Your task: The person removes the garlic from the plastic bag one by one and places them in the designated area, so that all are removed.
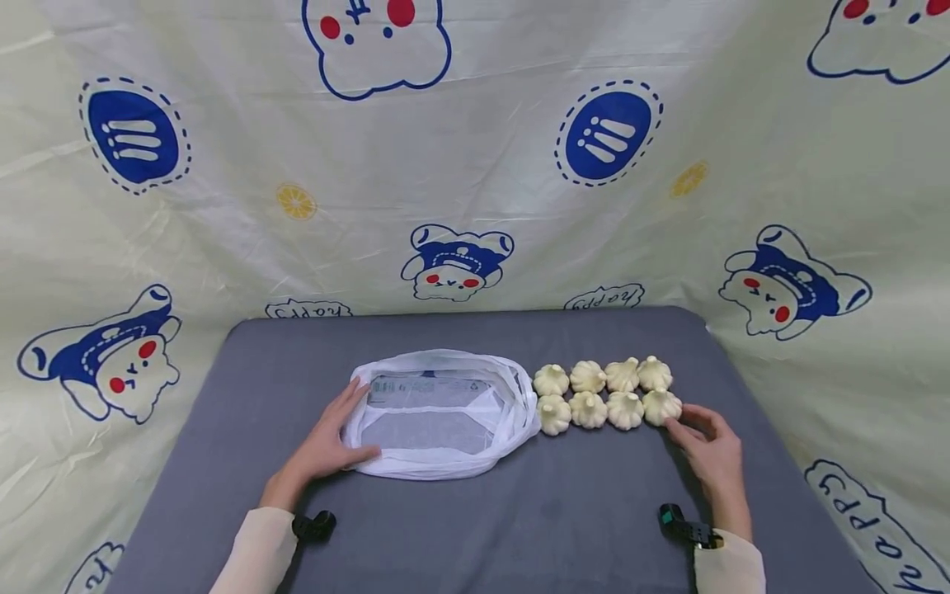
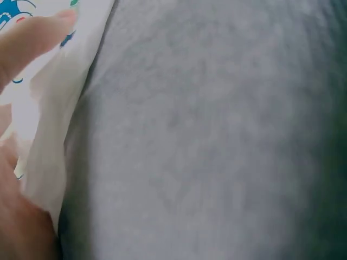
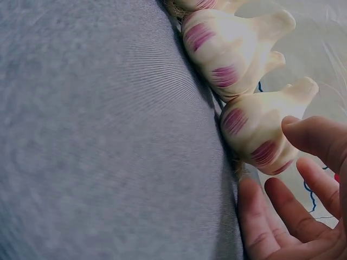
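Note:
A white plastic bag (image 1: 445, 466) lies on the grey cloth with its mouth spread wide and its rim bunched. Printed marks show through its inner wall. My left hand (image 1: 326, 437) rests against the bag's left rim, fingers and thumb spread apart. In the left wrist view the thumb (image 2: 35, 40) lies over the white film. To the bag's right, several garlic bulbs stand in two touching rows. My right hand (image 1: 708, 450) is at the nearer row's right-end garlic bulb (image 1: 660, 407). Its thumb (image 3: 314, 135) overlaps that bulb in the right wrist view, and the fingers are loosely bent beside it.
A dark grey cloth (image 1: 490, 536) covers the table. Behind it hangs a pale printed sheet (image 1: 475, 181) with cartoon figures. The left end of the garlic rows, with one garlic bulb (image 1: 554, 415) at the front, sits right against the bag's edge.

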A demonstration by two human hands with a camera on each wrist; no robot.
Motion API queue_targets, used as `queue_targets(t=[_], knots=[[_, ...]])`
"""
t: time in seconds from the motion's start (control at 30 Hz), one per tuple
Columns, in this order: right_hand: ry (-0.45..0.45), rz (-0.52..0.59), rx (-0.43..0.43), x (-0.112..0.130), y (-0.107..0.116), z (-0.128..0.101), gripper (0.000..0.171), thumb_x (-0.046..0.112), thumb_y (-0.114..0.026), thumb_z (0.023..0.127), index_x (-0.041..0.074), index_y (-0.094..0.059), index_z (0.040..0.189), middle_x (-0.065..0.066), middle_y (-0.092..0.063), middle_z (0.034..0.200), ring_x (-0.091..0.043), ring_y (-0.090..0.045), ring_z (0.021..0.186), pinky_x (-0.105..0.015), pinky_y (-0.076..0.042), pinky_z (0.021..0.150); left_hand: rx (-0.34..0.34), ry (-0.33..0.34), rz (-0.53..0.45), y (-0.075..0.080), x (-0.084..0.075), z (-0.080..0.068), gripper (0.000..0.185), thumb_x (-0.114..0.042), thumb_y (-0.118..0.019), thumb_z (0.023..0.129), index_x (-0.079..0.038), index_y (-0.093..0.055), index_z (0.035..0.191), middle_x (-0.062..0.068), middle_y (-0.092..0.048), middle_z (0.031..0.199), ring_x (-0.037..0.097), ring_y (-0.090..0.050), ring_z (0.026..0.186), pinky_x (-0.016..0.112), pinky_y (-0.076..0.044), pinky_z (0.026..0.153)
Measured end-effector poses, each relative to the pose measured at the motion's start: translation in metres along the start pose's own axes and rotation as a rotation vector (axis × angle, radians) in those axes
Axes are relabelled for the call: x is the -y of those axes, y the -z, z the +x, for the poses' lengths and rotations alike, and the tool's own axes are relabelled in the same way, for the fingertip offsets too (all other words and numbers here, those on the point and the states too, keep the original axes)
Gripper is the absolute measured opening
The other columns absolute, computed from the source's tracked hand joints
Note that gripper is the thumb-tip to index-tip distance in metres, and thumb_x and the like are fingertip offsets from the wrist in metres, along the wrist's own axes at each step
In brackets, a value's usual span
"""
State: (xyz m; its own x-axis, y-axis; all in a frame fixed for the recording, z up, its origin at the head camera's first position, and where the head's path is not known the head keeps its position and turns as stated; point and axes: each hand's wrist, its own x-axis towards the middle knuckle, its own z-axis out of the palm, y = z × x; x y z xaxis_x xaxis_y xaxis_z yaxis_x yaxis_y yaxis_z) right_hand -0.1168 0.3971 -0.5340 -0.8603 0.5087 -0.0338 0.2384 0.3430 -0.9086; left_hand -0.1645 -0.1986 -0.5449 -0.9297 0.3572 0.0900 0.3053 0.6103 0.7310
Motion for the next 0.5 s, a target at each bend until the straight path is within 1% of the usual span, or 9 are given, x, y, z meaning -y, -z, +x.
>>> queue_targets(t=[0.07,0.13,0.23,0.27,0.33,0.37,0.43,0.47,0.5], knots=[[0.001,-0.043,-0.006,0.001,0.001,-0.001,0.055,0.027,-0.076,0.094,0.003,-0.055,0.14,0.001,-0.06,0.123,0.018,-0.057,0.084,-0.008,-0.052,0.07,-0.019,-0.013,-0.007,0.001,0.002,-0.004,0.101,-0.038,-0.086,0.08,-0.008,-0.034,0.161,0.016,-0.017,0.172,0.048,-0.019,0.154,0.075,-0.023,0.115],[0.013,-0.094,-0.016,0.005,0.003,-0.002,0.055,0.029,-0.075,0.095,0.004,-0.056,0.14,-0.007,-0.061,0.129,0.016,-0.056,0.088,-0.006,-0.049,0.069,-0.034,-0.016,-0.01,0.003,0.003,-0.007,0.098,-0.037,-0.086,0.081,-0.009,-0.036,0.16,0.018,-0.018,0.172,0.049,-0.021,0.154,0.075,-0.025,0.115],[0.044,-0.177,-0.03,0.014,0.008,-0.001,0.056,0.035,-0.071,0.097,0.006,-0.056,0.142,-0.015,-0.059,0.139,-0.004,-0.063,0.104,-0.006,-0.046,0.07,-0.059,0.002,-0.005,0.009,0.004,-0.011,0.094,-0.037,-0.084,0.083,-0.009,-0.037,0.16,0.021,-0.02,0.17,0.051,-0.022,0.153,0.075,-0.026,0.114],[0.058,-0.204,-0.027,0.018,0.01,0.0,0.056,0.037,-0.07,0.098,0.006,-0.055,0.143,-0.016,-0.059,0.141,-0.013,-0.064,0.111,-0.009,-0.047,0.075,-0.066,0.015,0.006,0.012,0.005,-0.013,0.093,-0.037,-0.083,0.084,-0.009,-0.037,0.16,0.022,-0.02,0.17,0.052,-0.022,0.153,0.075,-0.026,0.114],[0.088,-0.245,-0.004,0.027,0.013,0.001,0.059,0.039,-0.067,0.099,0.005,-0.053,0.146,-0.02,-0.056,0.146,-0.032,-0.059,0.127,-0.022,-0.053,0.088,-0.08,0.04,0.04,0.019,0.005,-0.014,0.093,-0.037,-0.081,0.085,-0.007,-0.035,0.16,0.024,-0.021,0.169,0.053,-0.022,0.152,0.075,-0.026,0.114],[0.103,-0.258,0.007,0.031,0.015,0.002,0.061,0.04,-0.066,0.099,0.004,-0.051,0.147,-0.022,-0.055,0.148,-0.04,-0.055,0.132,-0.032,-0.054,0.094,-0.084,0.054,0.066,0.023,0.005,-0.015,0.093,-0.038,-0.08,0.086,-0.006,-0.034,0.16,0.025,-0.021,0.169,0.053,-0.022,0.152,0.075,-0.025,0.114],[0.137,-0.291,0.031,0.041,0.017,0.005,0.064,0.041,-0.064,0.1,0.003,-0.049,0.148,-0.025,-0.051,0.151,-0.047,-0.049,0.137,-0.051,-0.05,0.104,-0.085,0.078,0.114,0.032,0.006,-0.015,0.093,-0.04,-0.078,0.088,-0.004,-0.032,0.16,0.026,-0.021,0.168,0.054,-0.021,0.152,0.075,-0.022,0.115],[0.151,-0.306,0.042,0.046,0.018,0.007,0.065,0.042,-0.064,0.1,0.002,-0.047,0.149,-0.026,-0.049,0.152,-0.049,-0.046,0.138,-0.059,-0.046,0.105,-0.084,0.087,0.141,0.036,0.006,-0.015,0.094,-0.041,-0.076,0.088,-0.003,-0.031,0.16,0.027,-0.021,0.168,0.055,-0.02,0.151,0.075,-0.021,0.116],[0.165,-0.324,0.054,0.051,0.018,0.008,0.067,0.043,-0.064,0.1,0.002,-0.046,0.15,-0.028,-0.047,0.153,-0.051,-0.045,0.139,-0.064,-0.044,0.105,-0.081,0.099,0.164,0.041,0.006,-0.015,0.094,-0.043,-0.076,0.088,-0.003,-0.03,0.161,0.027,-0.021,0.168,0.055,-0.02,0.151,0.075,-0.019,0.116]])
